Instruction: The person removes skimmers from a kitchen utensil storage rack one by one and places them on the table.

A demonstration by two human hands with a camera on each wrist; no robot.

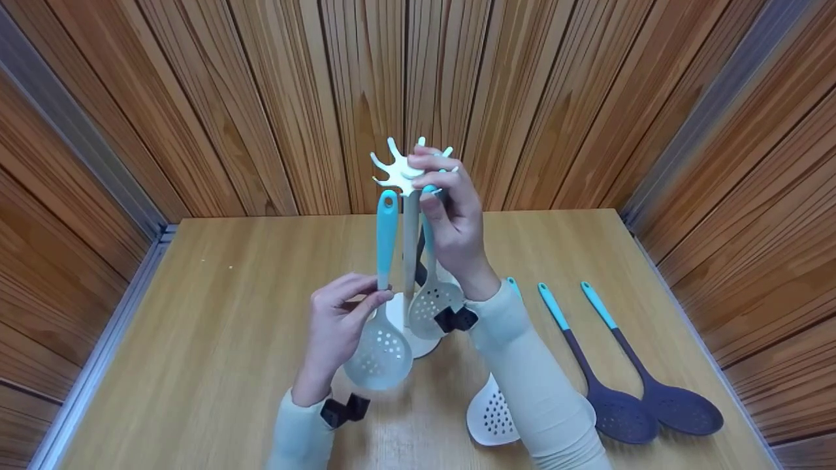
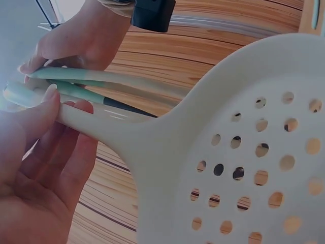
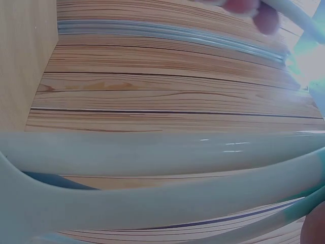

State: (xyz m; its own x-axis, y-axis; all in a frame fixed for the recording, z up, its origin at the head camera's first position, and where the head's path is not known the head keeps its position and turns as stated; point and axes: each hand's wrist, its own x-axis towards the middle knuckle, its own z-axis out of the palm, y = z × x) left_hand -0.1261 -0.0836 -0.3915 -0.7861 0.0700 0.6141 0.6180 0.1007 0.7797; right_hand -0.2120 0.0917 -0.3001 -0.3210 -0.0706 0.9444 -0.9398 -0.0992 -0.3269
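Observation:
My left hand [image 1: 339,320] pinches the neck of a pale skimmer [image 1: 379,356] with a turquoise handle, held upright in front of a white utensil stand [image 1: 410,261]. The skimmer's perforated head fills much of the left wrist view. At the stand's star-shaped top, my right hand [image 1: 454,209] has its thumb and fingers around the upper handle end of a second skimmer [image 1: 431,303], which hangs down beside the post. Part of a dark utensil [image 1: 420,261] shows behind the post. The right hand hides some of the stand's prongs.
On the wooden table [image 1: 228,326], right of the stand, lie a white skimmer [image 1: 491,414], partly under my right forearm, and two dark slotted spoons [image 1: 617,414] [image 1: 682,408] with turquoise handles. Wood-panelled walls [image 1: 287,98] enclose the back and sides.

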